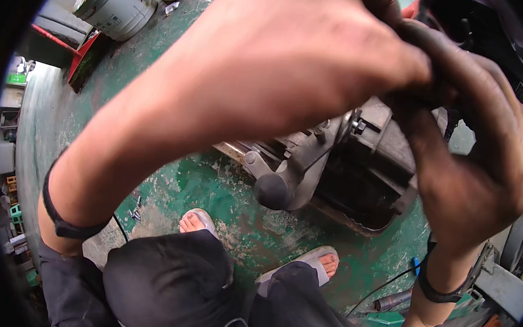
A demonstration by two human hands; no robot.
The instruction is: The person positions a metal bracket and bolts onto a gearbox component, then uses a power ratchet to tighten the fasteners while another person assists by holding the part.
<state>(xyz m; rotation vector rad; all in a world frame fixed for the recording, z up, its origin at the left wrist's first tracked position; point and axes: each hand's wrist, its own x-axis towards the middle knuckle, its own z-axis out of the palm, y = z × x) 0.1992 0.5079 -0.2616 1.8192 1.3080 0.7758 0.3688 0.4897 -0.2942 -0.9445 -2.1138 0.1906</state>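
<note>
Close to the camera, my left hand (356, 48) reaches across the top of the picture, its fingers bent and mostly hidden at the upper right. My right hand (477, 156), darkened by grime, curls its fingers to meet it there. Both hands look closed where they come together; whatever they hold, if anything, is hidden. Below and behind them stands a grey metal machine (372, 166) on the floor. A metal lever (310, 170) with a dark round knob (271, 191) sticks out from its near side. Bolts show near the top of the machine.
A white bucket (117, 11) and a red-edged dustpan (85, 60) stand at the upper left. Another person in dark clothing (448, 15) is partly visible at upper right. Small metal pieces (137, 209), a black cable (381, 288) and a dark cylinder (392, 300) lie on the green floor.
</note>
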